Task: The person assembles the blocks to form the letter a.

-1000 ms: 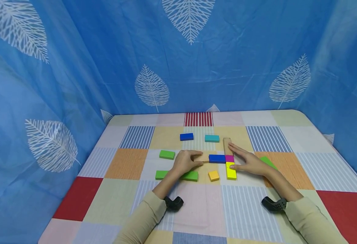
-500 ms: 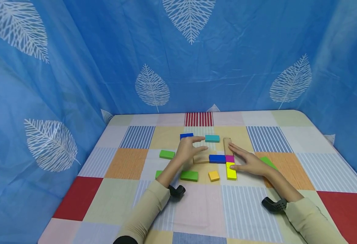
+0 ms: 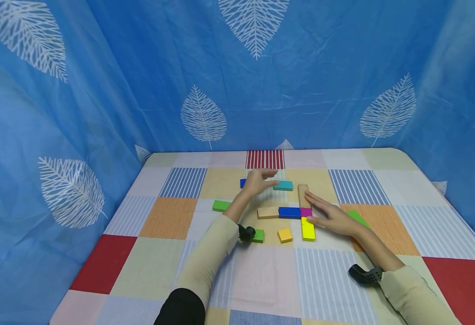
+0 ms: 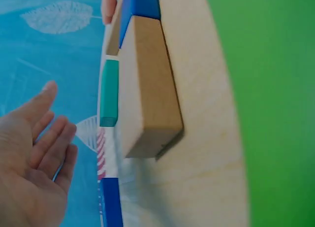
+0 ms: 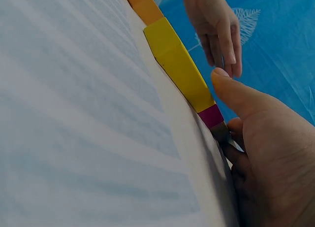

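Note:
Over the far blocks, my left hand (image 3: 257, 181) reaches with fingers spread and nothing between them, its fingertips by the teal block (image 3: 285, 186). It partly covers a blue block (image 3: 243, 183). My right hand (image 3: 334, 217) lies beside a joined group of blocks, fingers extended. Its fingertips are at a plain wooden block (image 3: 302, 195), its thumb at the yellow block (image 3: 308, 230). Between those two sits a magenta block (image 3: 306, 212). A blue block (image 3: 289, 213) and another plain wooden block (image 3: 267, 213) run leftward from it in a row.
A small orange block (image 3: 284, 235) lies left of the yellow one. Green blocks lie at the left (image 3: 220, 206), under the left wrist (image 3: 258, 236) and behind the right forearm (image 3: 357, 218). A patchwork cloth (image 3: 265, 280) covers the table, and blue curtains (image 3: 140, 67) surround it.
My left hand has let go of the left wooden block and moved away toward the far blue and teal blocks. The right hand has stayed in place.

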Demonstrator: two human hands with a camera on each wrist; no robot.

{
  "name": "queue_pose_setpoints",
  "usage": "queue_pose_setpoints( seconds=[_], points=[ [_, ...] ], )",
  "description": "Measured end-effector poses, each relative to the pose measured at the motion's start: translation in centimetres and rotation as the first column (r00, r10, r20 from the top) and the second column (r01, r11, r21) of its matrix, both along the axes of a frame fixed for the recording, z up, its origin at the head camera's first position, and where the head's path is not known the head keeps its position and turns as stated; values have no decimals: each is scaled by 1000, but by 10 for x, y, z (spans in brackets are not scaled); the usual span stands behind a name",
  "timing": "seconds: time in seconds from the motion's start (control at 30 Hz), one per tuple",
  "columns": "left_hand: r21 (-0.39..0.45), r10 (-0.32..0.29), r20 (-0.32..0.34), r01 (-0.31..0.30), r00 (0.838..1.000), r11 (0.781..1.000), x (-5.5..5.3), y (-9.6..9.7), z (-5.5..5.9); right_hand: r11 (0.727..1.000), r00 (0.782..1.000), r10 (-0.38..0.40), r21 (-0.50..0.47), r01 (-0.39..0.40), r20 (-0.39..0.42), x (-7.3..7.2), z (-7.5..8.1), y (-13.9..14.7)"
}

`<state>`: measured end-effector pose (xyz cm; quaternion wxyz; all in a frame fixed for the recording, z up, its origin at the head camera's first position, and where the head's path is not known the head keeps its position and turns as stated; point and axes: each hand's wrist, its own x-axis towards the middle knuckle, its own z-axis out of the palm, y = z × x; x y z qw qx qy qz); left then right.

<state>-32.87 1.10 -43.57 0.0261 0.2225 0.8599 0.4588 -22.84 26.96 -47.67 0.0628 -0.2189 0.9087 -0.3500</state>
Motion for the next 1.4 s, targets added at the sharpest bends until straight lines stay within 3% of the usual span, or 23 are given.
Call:
queue_pose_setpoints(
  seconds=[0.1, 0.4, 0.63, 0.9, 1.2, 1.4],
  points=[
    [15, -25, 36, 24, 999, 1000, -4, 5, -4, 1000, 1000, 8, -11, -8, 4, 1, 0, 1],
    [-82, -14, 110, 23, 994, 996, -6, 18, -11, 1000, 1000, 2, -5, -2, 16, 1, 2, 2],
    [-119, 50, 106, -38, 993, 992, -7, 19, -18, 1000, 1000, 12, -16, -12, 15, -1, 0, 2],
    [-128, 26, 83, -15, 996, 992, -8, 18, -20, 999, 1000, 11, -30, -10, 23, -2, 0, 2],
    [-180, -21, 47, 29, 999, 983, -5, 25, -16, 1000, 1000, 3, -20, -2, 30, -1, 2, 2],
    [-201, -7, 30, 13, 1000, 979, -5, 29, -15, 1000, 999, 14, -27, -13, 32, -2, 2, 2]
  ],
)
